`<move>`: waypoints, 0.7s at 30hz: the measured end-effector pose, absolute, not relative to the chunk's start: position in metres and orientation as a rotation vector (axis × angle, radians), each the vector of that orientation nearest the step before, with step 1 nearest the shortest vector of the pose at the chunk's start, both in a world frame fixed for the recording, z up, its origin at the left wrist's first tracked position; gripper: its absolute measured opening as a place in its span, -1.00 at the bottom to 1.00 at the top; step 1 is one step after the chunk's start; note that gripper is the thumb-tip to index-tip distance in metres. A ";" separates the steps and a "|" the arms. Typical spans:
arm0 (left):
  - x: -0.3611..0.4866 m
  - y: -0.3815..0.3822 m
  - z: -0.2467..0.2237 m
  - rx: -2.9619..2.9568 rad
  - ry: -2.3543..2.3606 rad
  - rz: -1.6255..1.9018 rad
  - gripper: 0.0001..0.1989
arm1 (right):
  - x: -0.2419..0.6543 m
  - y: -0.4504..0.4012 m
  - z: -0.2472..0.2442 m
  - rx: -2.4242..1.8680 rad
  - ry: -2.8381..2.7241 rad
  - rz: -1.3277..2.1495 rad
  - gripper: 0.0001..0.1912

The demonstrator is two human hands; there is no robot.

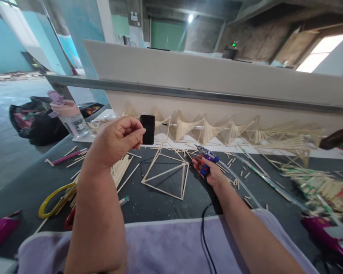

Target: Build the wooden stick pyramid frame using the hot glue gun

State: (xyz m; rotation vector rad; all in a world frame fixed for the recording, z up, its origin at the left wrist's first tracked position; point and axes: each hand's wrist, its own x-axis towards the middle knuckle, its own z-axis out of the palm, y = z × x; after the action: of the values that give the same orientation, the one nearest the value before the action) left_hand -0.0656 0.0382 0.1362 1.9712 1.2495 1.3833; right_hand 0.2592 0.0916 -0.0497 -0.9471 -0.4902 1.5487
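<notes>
Gluing seemed the step in hand: the right hand (208, 167) gripped a glue gun (209, 155) beside the stick frame (165, 172) on the worktop (148, 209). Whether the left hand (124, 136), fingers curled, pinched anything was unclear; the next move likely called for careful aim.

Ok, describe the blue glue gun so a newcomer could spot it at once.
Start at the dark table, with the purple cloth along its near edge. Just beyond the cloth, right of the open stick frame, the right hand holds the blue glue gun. Its blue colour sets it apart from the magenta items at the picture's left and right edges.
</notes>
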 end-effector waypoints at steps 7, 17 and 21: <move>-0.057 0.025 0.143 1.918 1.123 1.415 -0.97 | 0.260 0.091 -0.052 -0.956 -0.504 1.533 -0.85; -0.039 0.000 0.156 1.872 0.822 1.573 -0.91 | 0.260 0.092 -0.054 -0.957 -0.514 1.532 -0.86; -0.031 0.020 0.170 2.032 0.964 1.382 -0.80 | 0.259 0.090 -0.050 -0.945 -0.498 1.533 -0.88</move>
State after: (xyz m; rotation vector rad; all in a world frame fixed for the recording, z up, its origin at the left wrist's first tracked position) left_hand -0.0312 0.0200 0.1702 2.0321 0.9644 1.3816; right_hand 0.2594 0.0904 -0.0504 -0.9450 -0.4976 1.5325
